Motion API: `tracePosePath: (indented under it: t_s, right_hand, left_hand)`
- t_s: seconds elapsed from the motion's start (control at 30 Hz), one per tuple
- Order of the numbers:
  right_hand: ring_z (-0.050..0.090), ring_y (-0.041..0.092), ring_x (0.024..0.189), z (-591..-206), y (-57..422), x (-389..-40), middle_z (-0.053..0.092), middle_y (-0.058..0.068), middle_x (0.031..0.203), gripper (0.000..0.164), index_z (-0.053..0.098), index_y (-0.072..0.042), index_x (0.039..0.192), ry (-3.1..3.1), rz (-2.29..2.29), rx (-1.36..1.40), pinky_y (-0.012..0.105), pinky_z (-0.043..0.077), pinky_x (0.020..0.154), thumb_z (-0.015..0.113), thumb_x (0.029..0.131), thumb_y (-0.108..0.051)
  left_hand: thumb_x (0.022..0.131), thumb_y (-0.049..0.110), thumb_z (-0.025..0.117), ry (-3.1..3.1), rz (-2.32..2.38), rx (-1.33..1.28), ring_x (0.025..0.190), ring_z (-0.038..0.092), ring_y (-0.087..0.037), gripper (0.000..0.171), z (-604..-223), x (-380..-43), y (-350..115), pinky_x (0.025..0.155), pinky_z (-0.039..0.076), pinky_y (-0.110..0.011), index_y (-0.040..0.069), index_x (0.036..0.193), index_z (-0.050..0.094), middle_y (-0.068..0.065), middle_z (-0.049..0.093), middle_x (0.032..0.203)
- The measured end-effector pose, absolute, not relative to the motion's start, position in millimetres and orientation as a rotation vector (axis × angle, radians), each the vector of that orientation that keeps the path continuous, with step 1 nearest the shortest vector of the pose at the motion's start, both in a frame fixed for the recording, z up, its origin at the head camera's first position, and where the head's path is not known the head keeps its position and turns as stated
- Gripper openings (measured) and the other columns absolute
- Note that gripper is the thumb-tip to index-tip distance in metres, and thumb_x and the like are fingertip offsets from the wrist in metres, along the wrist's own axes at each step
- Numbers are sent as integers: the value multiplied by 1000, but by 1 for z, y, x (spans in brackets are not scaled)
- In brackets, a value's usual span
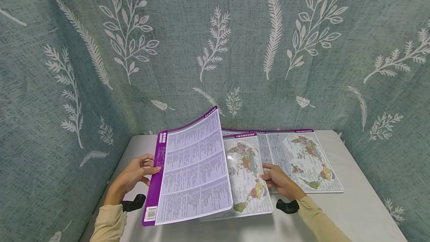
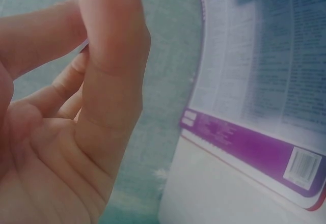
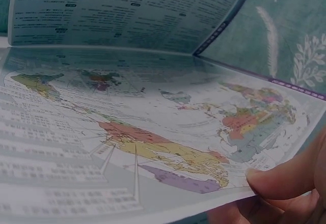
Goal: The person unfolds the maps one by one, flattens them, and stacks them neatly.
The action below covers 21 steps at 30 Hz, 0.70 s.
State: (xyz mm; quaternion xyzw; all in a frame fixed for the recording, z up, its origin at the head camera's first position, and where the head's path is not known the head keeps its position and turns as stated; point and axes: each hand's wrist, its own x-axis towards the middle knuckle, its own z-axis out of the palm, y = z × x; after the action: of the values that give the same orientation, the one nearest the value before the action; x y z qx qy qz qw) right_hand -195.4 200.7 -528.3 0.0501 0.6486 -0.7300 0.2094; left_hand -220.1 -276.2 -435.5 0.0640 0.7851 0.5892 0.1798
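A folded world map stands partly spread over the table. Its text-covered panel (image 1: pixel 195 167) rises on the left, edged by a purple strip (image 1: pixel 155 186) with a barcode. My left hand (image 1: pixel 136 173) pinches that strip, thumb on its face. In the left wrist view the curled fingers (image 2: pixel 114 56) fill the left side, and the barcode strip (image 2: pixel 239 137) shows at the right. My right hand (image 1: pixel 280 180) pinches the right edge of the coloured map panel (image 1: pixel 246 160). The right thumb (image 3: pixel 280 180) lies on top of the sheet, fingers underneath.
A second laminated map (image 1: pixel 302 160) lies flat on the white table (image 1: pixel 339 156) behind and to the right, partly covered by the held one. Grey-green curtains (image 1: pixel 248 47) with white leaf prints enclose the table at the back and sides.
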Motion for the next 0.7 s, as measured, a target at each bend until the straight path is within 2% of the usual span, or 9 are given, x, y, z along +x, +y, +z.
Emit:
tracePosePath:
  t_s: [0.13, 0.27, 0.53, 0.7]
  right_hand:
    - [66, 17, 83, -528, 202, -195, 64, 12, 107, 59, 20, 9, 145, 1802, -2032, 136, 30, 54, 61, 44, 91, 6]
    - [66, 19, 86, -529, 205, -196, 63, 13, 111, 60, 18, 9, 145, 1799, -2031, 143, 35, 55, 68, 44, 92, 5]
    - [66, 20, 85, -529, 209, -195, 60, 20, 118, 60, 18, 8, 145, 1848, -2005, 155, 36, 55, 69, 45, 92, 4]
    - [66, 19, 87, -527, 213, -195, 63, 15, 112, 59, 19, 9, 145, 1804, -2041, 150, 35, 55, 68, 44, 92, 5]
  left_hand:
    - [86, 11, 70, 2216, 1668, 181, 70, 66, -26, 43, -435, -220, -276, 51, 55, -39, -7, 114, 44, -11, 66, 85]
    - [87, 11, 68, 2214, 1672, 206, 70, 65, -27, 42, -433, -220, -276, 51, 55, -39, -7, 114, 42, -12, 66, 85]
    - [87, 10, 68, 2206, 1687, 206, 70, 66, -27, 43, -432, -220, -276, 51, 55, -38, -7, 116, 42, -11, 66, 85]
    - [87, 10, 68, 2206, 1690, 211, 70, 66, -27, 43, -433, -219, -277, 51, 55, -38, -8, 116, 41, -12, 65, 85]
